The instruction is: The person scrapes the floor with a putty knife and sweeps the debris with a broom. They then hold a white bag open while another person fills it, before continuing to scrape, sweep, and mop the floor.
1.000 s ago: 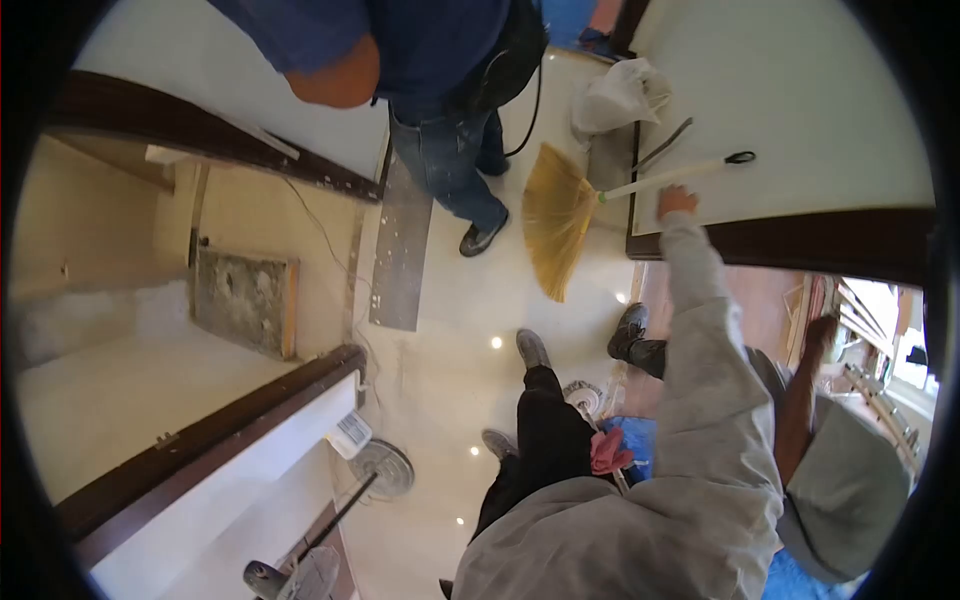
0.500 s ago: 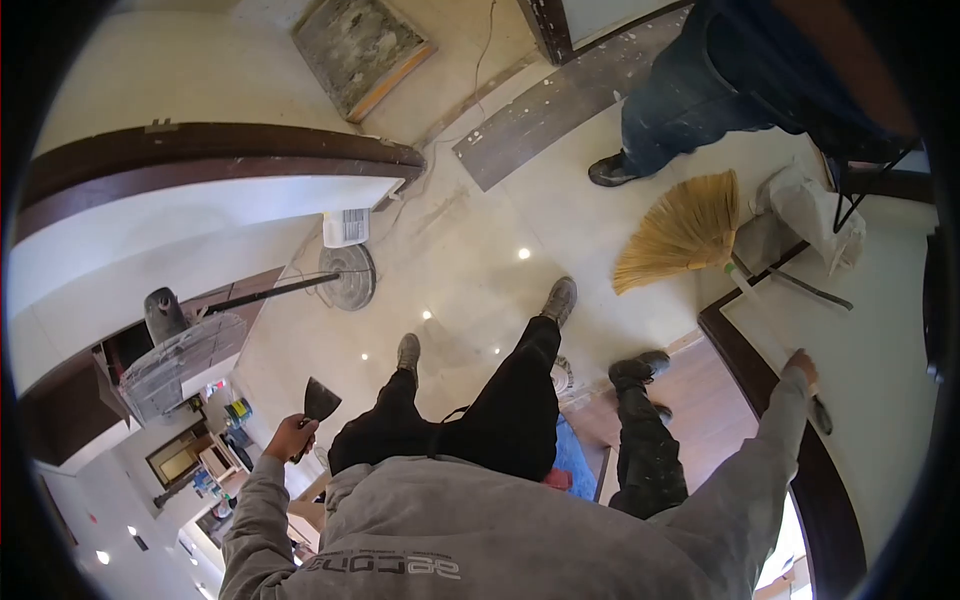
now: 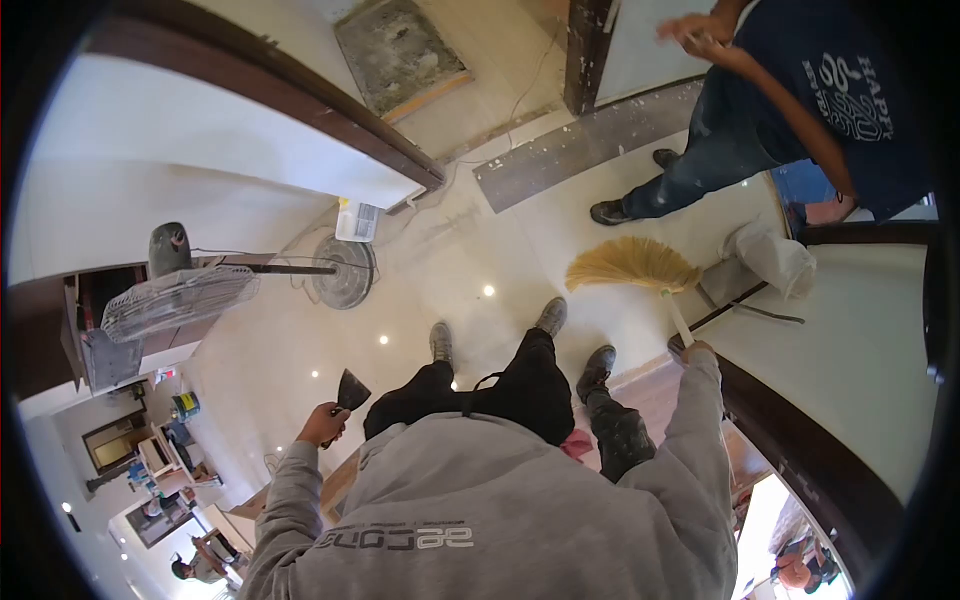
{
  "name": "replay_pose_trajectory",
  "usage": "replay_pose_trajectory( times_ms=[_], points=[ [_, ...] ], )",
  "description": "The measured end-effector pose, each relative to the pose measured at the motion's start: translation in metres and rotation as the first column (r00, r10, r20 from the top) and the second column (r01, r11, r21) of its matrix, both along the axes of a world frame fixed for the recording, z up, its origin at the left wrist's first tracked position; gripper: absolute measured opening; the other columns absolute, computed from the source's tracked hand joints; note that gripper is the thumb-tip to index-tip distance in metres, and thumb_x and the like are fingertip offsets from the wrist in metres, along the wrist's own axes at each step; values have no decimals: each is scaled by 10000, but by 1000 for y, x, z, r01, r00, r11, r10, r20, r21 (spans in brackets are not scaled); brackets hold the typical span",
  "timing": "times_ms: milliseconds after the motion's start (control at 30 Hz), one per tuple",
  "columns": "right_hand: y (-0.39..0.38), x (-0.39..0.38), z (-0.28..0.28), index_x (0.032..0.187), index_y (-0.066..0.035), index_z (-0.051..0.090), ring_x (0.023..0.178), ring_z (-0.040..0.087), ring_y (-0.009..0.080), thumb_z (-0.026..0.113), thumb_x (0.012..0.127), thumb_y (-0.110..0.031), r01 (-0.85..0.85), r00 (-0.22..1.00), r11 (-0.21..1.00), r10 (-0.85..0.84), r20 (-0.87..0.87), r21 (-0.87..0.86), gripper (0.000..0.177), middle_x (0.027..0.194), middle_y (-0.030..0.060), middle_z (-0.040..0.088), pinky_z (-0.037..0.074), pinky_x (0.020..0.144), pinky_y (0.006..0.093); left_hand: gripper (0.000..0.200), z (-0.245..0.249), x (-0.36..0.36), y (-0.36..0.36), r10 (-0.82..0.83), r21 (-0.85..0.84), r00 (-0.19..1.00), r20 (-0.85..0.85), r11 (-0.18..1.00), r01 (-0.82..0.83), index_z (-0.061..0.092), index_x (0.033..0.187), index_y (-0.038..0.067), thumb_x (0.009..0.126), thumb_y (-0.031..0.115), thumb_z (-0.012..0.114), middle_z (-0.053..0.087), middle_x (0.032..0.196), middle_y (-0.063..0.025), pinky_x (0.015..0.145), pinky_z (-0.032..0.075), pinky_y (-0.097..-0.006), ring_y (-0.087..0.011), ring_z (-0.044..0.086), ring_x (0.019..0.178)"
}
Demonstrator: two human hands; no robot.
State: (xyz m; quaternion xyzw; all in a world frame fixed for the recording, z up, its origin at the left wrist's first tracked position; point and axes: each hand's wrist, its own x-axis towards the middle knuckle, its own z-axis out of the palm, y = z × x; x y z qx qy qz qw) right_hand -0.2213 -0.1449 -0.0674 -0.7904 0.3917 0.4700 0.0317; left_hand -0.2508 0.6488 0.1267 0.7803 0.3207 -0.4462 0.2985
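Note:
My left hand (image 3: 318, 425) is closed round the handle of a putty knife (image 3: 353, 391), its dark flared blade pointing up and away from me. My right hand (image 3: 698, 351) grips the pale handle of a soft broom (image 3: 634, 267). The broom's fanned yellow straw bristles are over the pale floor, ahead and to the right of my feet. Part of the handle runs back under my right sleeve and is hidden.
A dusty pedestal fan (image 3: 180, 298) stands at left, near a white tub (image 3: 356, 220). A co-worker in a dark shirt (image 3: 840, 110) stands ahead right, near a plastic sack (image 3: 772, 258). Another person's boot (image 3: 597, 372) is close on my right. A grey plank (image 3: 575, 145) lies ahead.
My right hand and the broom have swung left, bringing the bristles nearer my feet. My left hand has shifted slightly right with the putty knife. More of the co-worker shows.

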Motion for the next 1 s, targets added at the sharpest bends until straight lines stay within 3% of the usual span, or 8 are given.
replay_pose_trajectory(
  times_ms=[100,233,267,300,633,867,933,1000],
  points=[
    [21,10,-64,1137,-61,654,1035,641,273,624,827,-225,-318,910,930,354,-217,185,352,1171,142,640,526,839,363,213,-25,-24,35,62,-65,994,85,996,-57,562,847,17,909,216,602,561,604,-54,419,431,-287,-131,526,467],
    [113,2,-80,1108,-29,643,909,672,286,599,853,-219,-308,936,905,344,-79,295,321,1036,168,677,534,766,416,215,-65,-71,97,249,-218,958,146,952,-214,548,825,31,916,218,605,556,606,-42,441,439,-298,-131,518,470],
    [153,-3,-53,996,-26,584,707,590,262,565,886,-205,276,959,896,-282,-35,347,211,859,142,621,485,606,410,225,-73,-87,118,249,-200,958,140,955,-219,554,827,20,909,223,605,565,611,-50,446,440,-303,-141,530,476],
    [193,-4,-28,884,-24,524,506,507,238,531,918,-191,728,605,543,-796,-19,420,170,681,115,564,435,446,405,236,-85,-104,138,252,-185,958,139,957,-225,560,829,9,901,229,605,574,617,-59,452,441,-307,-150,541,482],
    [441,23,-1,1007,-50,387,457,438,202,494,898,-77,741,211,47,-963,-165,670,156,609,90,425,395,412,371,243,-110,-326,307,504,6,864,18,864,-504,569,778,-8,883,211,586,569,552,-88,391,432,-338,-185,537,410],
    [592,99,-49,1039,-20,360,434,435,220,462,865,-49,611,391,292,-919,40,735,204,589,88,358,416,376,424,241,-80,-330,304,681,-14,728,82,731,-683,567,763,16,896,215,594,557,573,-55,393,436,-316,-153,531,427],
    [635,113,-67,950,-21,491,487,511,254,515,830,-49,627,443,418,-885,141,658,126,628,115,501,437,409,428,243,-67,-321,293,663,-40,743,89,748,-662,563,757,20,897,216,598,555,575,-51,392,430,-308,-146,528,430],
    [655,120,-105,941,-19,509,488,528,260,513,832,-56,327,859,750,-489,150,575,114,630,123,523,440,407,424,245,-27,-297,271,528,-27,837,146,848,-530,549,740,32,897,212,604,545,565,-46,391,412,-296,-141,523,431]
  ],
)
